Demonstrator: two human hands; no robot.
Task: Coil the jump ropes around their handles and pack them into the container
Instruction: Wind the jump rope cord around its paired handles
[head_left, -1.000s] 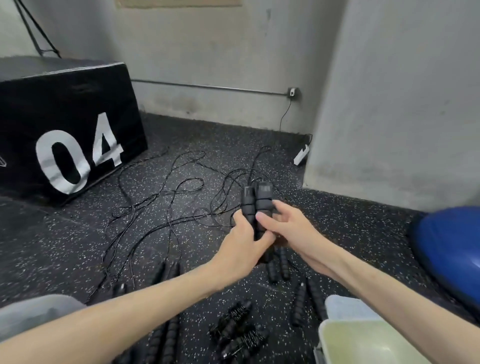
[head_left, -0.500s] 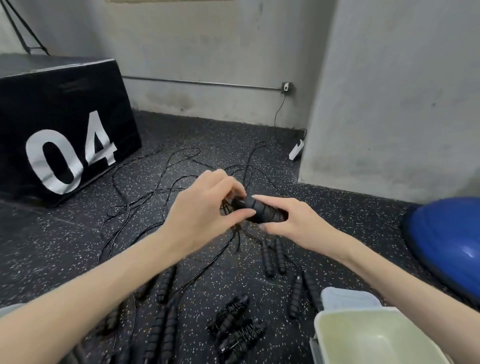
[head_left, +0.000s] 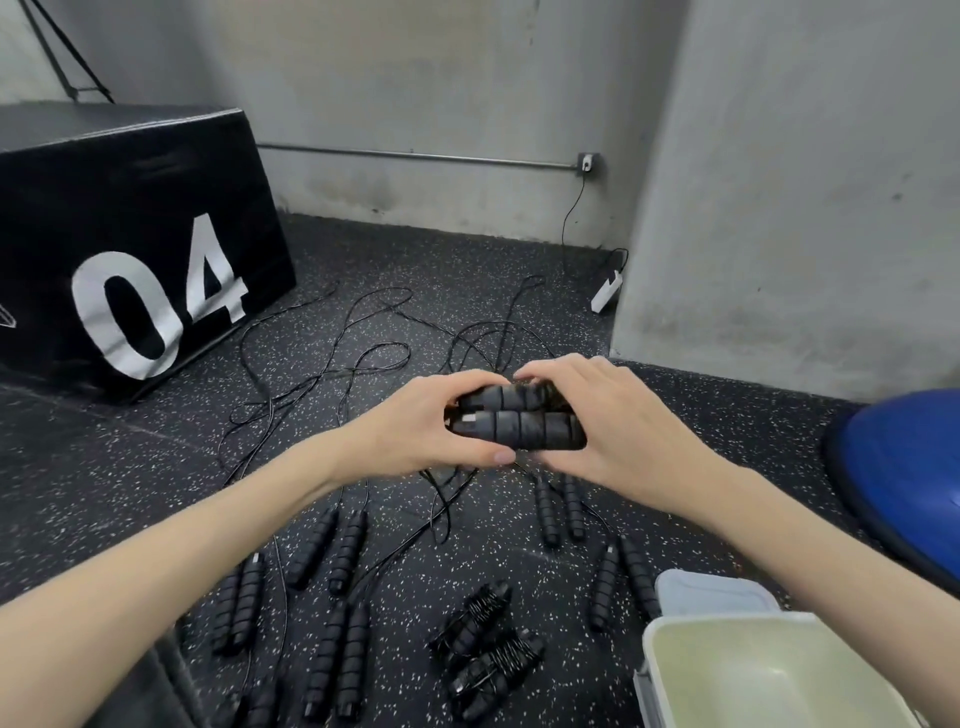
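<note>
- The pair of handles lies side by side, horizontal, held above the floor in mid scene.
- Ribbed foam looks light and grippy; best held around the middle.
- The thin cord trails down, limp and likely to tangle.
- Left hand and right hand each close their grip on one end of the pair.
- The container sits near right, with two coiled ropes lying just left of it.

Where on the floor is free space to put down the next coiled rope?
Bare floor lies between the coiled ropes and the container. The left side, around the loose handle pairs, is crowded.
</note>
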